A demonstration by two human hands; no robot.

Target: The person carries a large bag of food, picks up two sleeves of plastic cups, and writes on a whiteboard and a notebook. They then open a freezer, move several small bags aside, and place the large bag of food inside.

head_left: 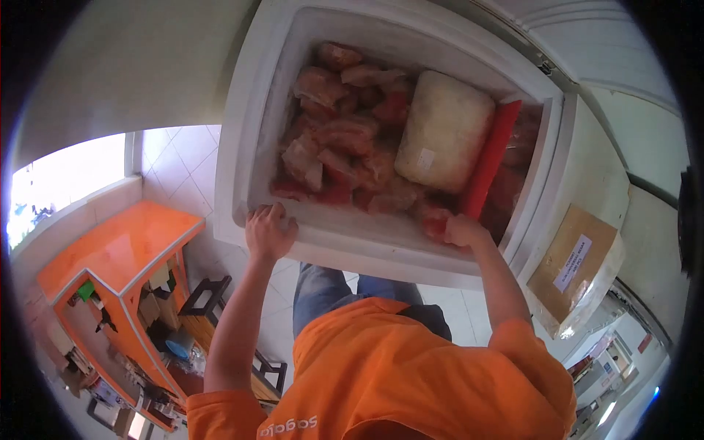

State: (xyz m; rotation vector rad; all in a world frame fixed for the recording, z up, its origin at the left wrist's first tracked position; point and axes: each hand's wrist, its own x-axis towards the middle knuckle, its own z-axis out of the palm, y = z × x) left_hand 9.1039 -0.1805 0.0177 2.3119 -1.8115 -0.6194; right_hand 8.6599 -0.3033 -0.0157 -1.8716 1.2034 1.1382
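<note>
A chest freezer [330, 249] stands open in front of me. Inside it lie several plastic bags of frozen meat [348, 136], pink and red under frost. My left hand [271, 231] is curled over the front rim near the left corner. Reaching inside at the front right, my right hand [467, 232] has its fingers closed at a small bag of red meat [435, 223]; the fingertips are partly hidden. Just beyond that hand, a red divider panel [493, 158] stands on edge. Left of the panel rests a large frosty white block [445, 130] with a small label.
A brown cardboard piece [573, 268] with a white label lies to the freezer's right, over clear plastic. More dark red bags [506, 192] sit beyond the divider. At left stand an orange counter [117, 246] with shelves and a dark stool [207, 297].
</note>
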